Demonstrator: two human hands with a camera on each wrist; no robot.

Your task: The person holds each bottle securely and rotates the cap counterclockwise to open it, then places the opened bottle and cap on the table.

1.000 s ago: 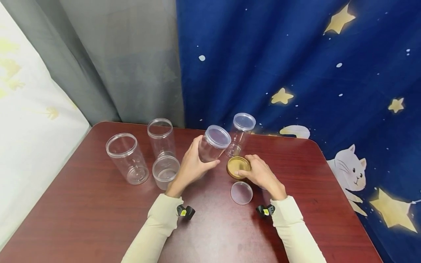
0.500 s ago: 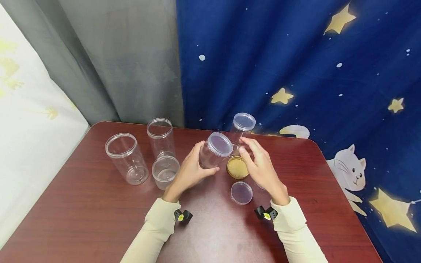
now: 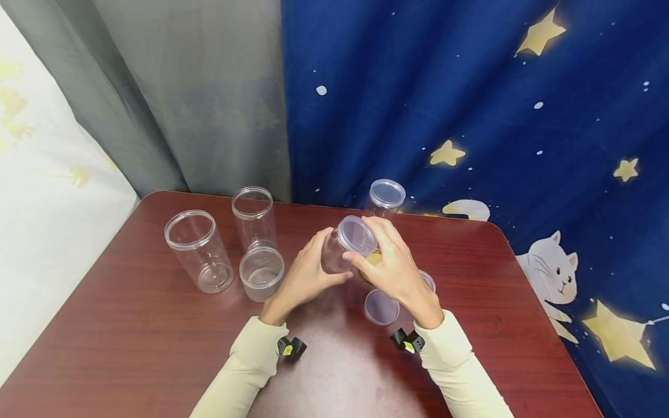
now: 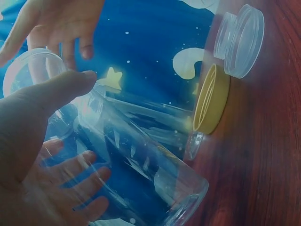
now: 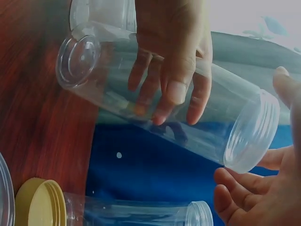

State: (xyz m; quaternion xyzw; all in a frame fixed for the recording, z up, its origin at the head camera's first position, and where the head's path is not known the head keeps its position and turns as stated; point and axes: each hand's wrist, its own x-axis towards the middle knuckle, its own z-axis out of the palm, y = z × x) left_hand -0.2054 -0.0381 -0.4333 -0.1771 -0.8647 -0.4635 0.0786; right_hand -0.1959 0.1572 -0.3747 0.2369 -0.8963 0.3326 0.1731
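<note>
In the head view, my left hand [image 3: 305, 270] grips a tall clear jar [image 3: 334, 252] round its body and holds it tilted, with its top leaning right. A translucent lid [image 3: 358, 235] sits on the jar's top. Around that lid is my right hand [image 3: 392, 267], fingers on the far side and thumb on the near side. The right wrist view shows its fingertips at the edge of the lid [image 5: 254, 134], while the thumb [image 5: 284, 87] stands apart from it. A gold lid [image 3: 374, 258] lies on the table, partly hidden behind the right hand.
Two tall jars without lids, a left one [image 3: 201, 249] and a back one [image 3: 254, 217], stand left beside a short tub [image 3: 262, 276]. A lidded jar [image 3: 387, 194] stands behind the right hand. Clear lids, one nearer [image 3: 382, 307] and one farther right [image 3: 428, 280], lie on the dark red table [image 3: 130, 325].
My right hand has left the gold lid and moved up and left to the jar's lid. My left hand has lowered the jar slightly and tilted it further right.
</note>
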